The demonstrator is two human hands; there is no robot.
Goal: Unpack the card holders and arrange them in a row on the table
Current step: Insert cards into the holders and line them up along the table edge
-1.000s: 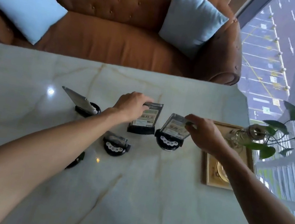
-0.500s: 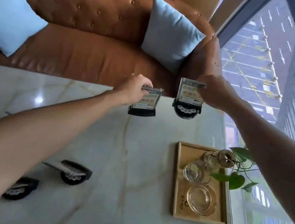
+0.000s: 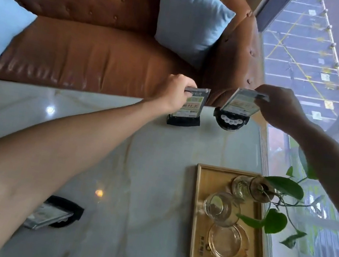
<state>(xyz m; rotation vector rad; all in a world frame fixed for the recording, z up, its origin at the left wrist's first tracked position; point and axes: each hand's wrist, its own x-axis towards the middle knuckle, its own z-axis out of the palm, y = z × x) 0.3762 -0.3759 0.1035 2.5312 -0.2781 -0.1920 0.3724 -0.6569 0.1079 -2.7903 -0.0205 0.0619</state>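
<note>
My left hand [image 3: 175,92] grips the top of a clear card holder with a flat black base [image 3: 186,111]; its base rests on the marble table [image 3: 145,169] near the far edge. My right hand [image 3: 278,108] pinches the top of a second card holder with a round black base [image 3: 233,114], tilted and held just above the table's far right corner. A third card holder [image 3: 54,213] lies near me at the lower left, partly hidden by my left forearm.
A wooden tray [image 3: 198,201] at the right holds glass jars, a glass ashtray and a small plant in a vase [image 3: 253,187]. A brown leather sofa [image 3: 86,52] with blue cushions stands beyond the table. A window runs along the right.
Both hands have carried their card holders from the middle of the table to its far edge. The left one has come down onto the table; the right one is now tilted.
</note>
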